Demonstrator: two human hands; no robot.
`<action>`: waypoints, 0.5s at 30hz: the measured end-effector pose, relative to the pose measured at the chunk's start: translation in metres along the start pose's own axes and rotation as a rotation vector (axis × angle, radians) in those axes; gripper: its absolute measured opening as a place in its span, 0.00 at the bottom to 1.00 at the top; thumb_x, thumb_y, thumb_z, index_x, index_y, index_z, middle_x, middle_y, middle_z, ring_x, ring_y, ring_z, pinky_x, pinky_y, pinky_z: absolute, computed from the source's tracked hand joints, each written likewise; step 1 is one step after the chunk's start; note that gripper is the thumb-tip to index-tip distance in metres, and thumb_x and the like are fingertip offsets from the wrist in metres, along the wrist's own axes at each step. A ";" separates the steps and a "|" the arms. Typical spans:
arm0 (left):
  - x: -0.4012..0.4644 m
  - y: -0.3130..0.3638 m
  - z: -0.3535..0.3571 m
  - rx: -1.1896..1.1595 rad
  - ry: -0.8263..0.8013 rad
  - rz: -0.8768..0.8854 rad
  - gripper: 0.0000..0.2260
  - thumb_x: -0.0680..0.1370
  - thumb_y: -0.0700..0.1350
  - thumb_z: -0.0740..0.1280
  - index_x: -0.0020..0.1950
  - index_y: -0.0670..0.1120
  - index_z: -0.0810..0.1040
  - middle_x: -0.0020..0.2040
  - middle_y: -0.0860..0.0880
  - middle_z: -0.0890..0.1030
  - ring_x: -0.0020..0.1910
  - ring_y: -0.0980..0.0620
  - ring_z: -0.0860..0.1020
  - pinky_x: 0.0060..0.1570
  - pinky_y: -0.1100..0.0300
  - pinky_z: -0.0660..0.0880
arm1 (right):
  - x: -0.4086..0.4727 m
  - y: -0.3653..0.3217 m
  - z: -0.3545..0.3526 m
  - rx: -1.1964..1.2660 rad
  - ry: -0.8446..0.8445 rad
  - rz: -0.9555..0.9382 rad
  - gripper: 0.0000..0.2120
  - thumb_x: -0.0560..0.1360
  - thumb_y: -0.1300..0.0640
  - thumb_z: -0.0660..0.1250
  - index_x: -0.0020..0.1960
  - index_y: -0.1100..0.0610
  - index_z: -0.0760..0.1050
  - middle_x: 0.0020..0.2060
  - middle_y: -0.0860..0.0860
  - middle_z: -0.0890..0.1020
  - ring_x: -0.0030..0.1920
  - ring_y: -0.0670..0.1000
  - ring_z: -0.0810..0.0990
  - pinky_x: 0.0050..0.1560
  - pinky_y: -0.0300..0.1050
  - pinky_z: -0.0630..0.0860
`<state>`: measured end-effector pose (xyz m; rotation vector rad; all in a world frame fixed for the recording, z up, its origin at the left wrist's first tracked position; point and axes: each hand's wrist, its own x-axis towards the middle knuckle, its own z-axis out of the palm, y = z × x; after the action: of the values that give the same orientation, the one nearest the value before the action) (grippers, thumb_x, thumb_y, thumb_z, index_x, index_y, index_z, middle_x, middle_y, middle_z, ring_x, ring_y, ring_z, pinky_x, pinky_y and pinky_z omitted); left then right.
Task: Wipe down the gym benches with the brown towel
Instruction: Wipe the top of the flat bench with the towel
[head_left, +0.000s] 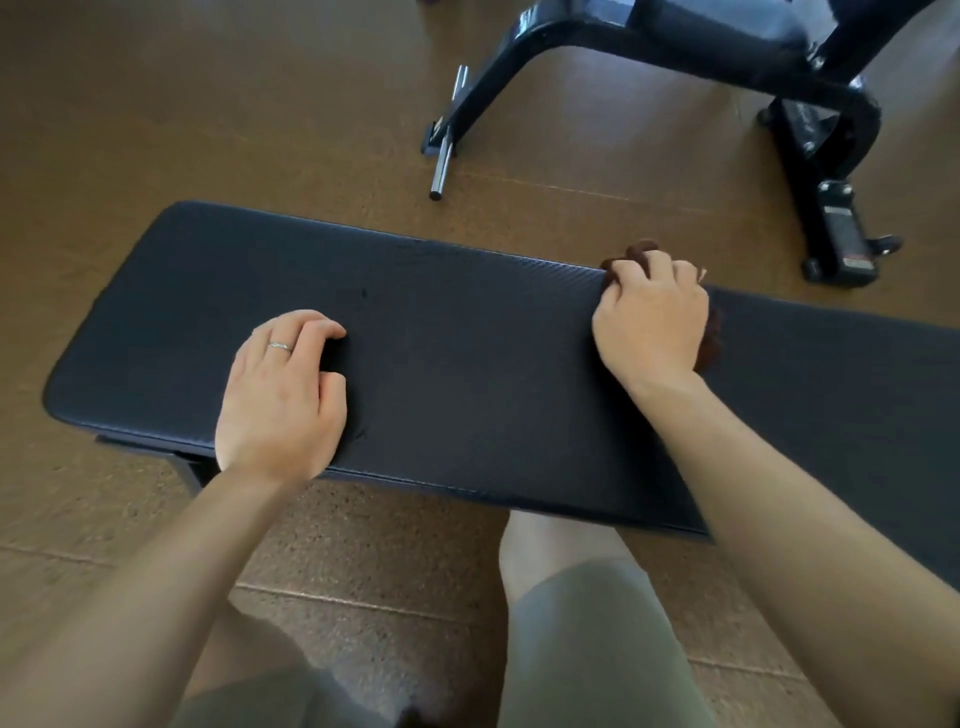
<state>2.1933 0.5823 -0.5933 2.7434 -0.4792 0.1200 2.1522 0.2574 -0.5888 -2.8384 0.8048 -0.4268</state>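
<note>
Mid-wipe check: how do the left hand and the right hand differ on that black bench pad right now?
The right hand grips the bunched brown towel near the far edge of the black padded bench top; the left hand holds nothing. The left hand wears a silver ring; none shows on the right hand. The left hand sits toward the pad's rounded end, the right hand nearer its middle. Both rest on the pad, fingers curled.

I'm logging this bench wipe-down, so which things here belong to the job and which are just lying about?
Job:
brown towel, gripped by right hand
black bench pad, with left hand resting on it

Lying about:
black machine frame
chrome peg
</note>
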 end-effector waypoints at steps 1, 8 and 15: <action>0.000 0.000 0.000 0.003 0.001 0.000 0.16 0.78 0.41 0.57 0.65 0.46 0.75 0.67 0.49 0.74 0.69 0.44 0.68 0.74 0.45 0.64 | -0.002 -0.020 0.007 0.019 -0.007 -0.048 0.18 0.81 0.55 0.59 0.64 0.56 0.81 0.65 0.56 0.79 0.64 0.62 0.73 0.64 0.58 0.69; -0.002 0.002 -0.001 0.016 0.003 -0.003 0.18 0.77 0.42 0.55 0.65 0.46 0.75 0.68 0.49 0.74 0.69 0.44 0.69 0.70 0.44 0.67 | -0.022 -0.139 0.040 0.155 -0.098 -0.567 0.17 0.78 0.54 0.62 0.63 0.51 0.81 0.63 0.53 0.80 0.61 0.57 0.75 0.60 0.54 0.70; -0.001 0.008 -0.003 0.018 0.001 -0.030 0.19 0.76 0.42 0.54 0.65 0.46 0.75 0.68 0.49 0.74 0.69 0.44 0.68 0.70 0.44 0.67 | -0.011 0.025 0.000 0.117 -0.024 -0.329 0.20 0.77 0.54 0.56 0.62 0.52 0.82 0.62 0.53 0.81 0.60 0.62 0.76 0.55 0.59 0.76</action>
<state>2.1895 0.5763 -0.5877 2.7671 -0.4380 0.1193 2.1313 0.2417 -0.5974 -2.8605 0.2948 -0.4636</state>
